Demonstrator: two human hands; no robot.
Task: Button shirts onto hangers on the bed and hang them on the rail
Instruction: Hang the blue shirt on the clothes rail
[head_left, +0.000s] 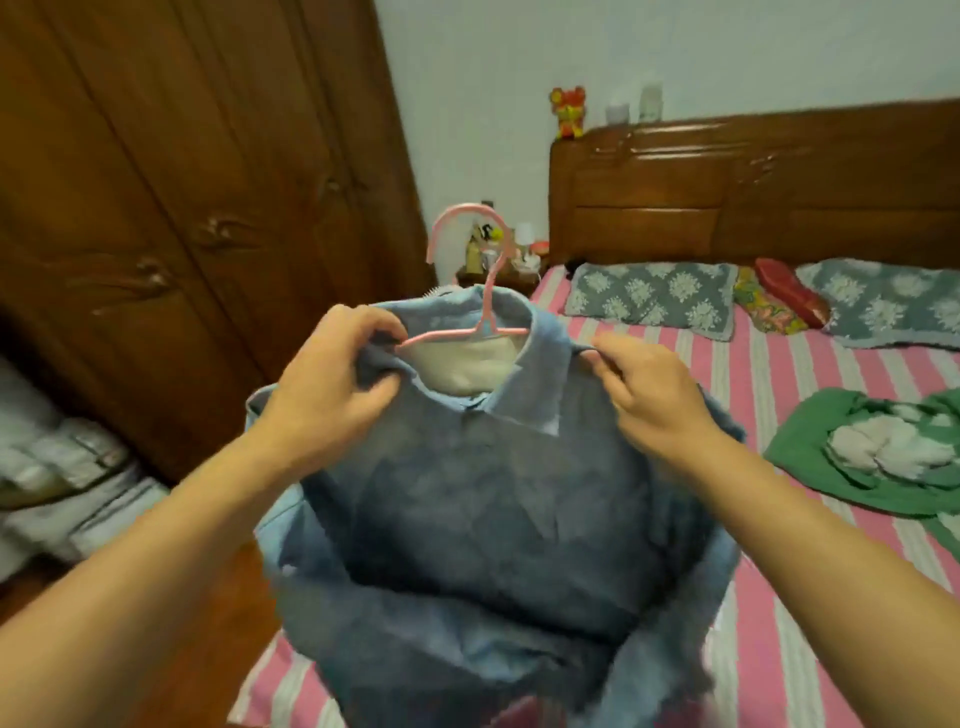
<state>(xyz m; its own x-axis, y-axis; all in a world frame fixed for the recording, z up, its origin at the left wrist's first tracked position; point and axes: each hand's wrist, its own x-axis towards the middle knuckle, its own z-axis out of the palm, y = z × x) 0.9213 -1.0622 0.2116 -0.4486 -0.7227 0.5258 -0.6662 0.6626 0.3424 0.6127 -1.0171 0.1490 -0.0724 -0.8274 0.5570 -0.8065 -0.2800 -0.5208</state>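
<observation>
A blue denim collared shirt (498, 499) is hanging on a pink plastic hanger (480, 291) above the pink-striped bed (810, 415); left hand (332, 374) and right hand (649, 389) are pinching its 2 shoulders.

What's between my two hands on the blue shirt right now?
In the head view, between the left hand and the right hand lie the blue shirt's open collar and the pink hanger.
</observation>
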